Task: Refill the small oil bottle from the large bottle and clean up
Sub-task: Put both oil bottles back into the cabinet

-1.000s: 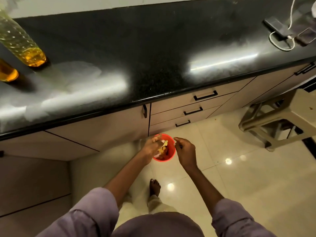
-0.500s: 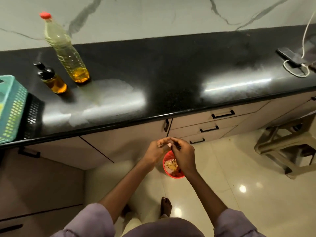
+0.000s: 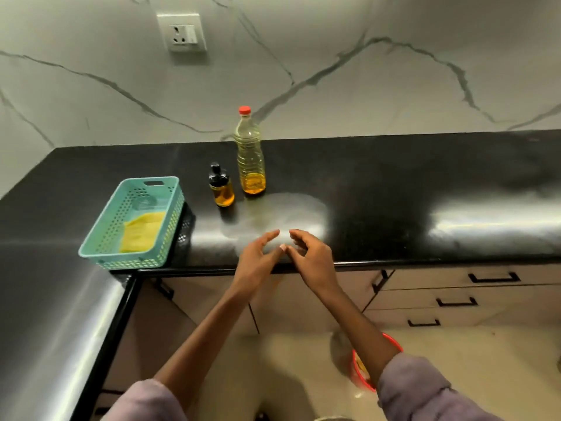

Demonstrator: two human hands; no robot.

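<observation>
View from my head, looking down at a black granite countertop (image 3: pixel 394 183) that turns a corner at the left. My left hand (image 3: pixel 258 259) and right hand (image 3: pixel 312 259) hover together over the counter's front edge at about 6 o'clock of the worktop, fingers loosely spread and slightly bent, fingertips of the two hands nearly meeting; neither hand holds anything. Whether the fingertips actually touch I cannot tell.

The large bottle (image 3: pixel 250 153), clear plastic with a red cap on, stands upright at 12 o'clock from my hands, well back on the counter; a shallow layer of yellow oil sits in its base. The small oil bottle (image 3: pixel 221 186), dark-capped and amber with oil up to its shoulder, stands upright just beside the large bottle, at its 8 o'clock, the two apart. A pale dull smear (image 3: pixel 282 214) covers the granite between the bottles and my hands.

At 9 o'clock from my hands a teal perforated basket (image 3: pixel 170 208) rests on the counter corner with a yellow cloth (image 3: pixel 142 232) lying flat inside it. At 5 o'clock, on the floor and partly hidden behind my right forearm, a red bin (image 3: pixel 359 372) shows its rim. A wall socket (image 3: pixel 182 33) sits on the marble backsplash at 11 o'clock. Drawer fronts with black handles (image 3: pixel 493 278) line the cabinet at 3 o'clock.
</observation>
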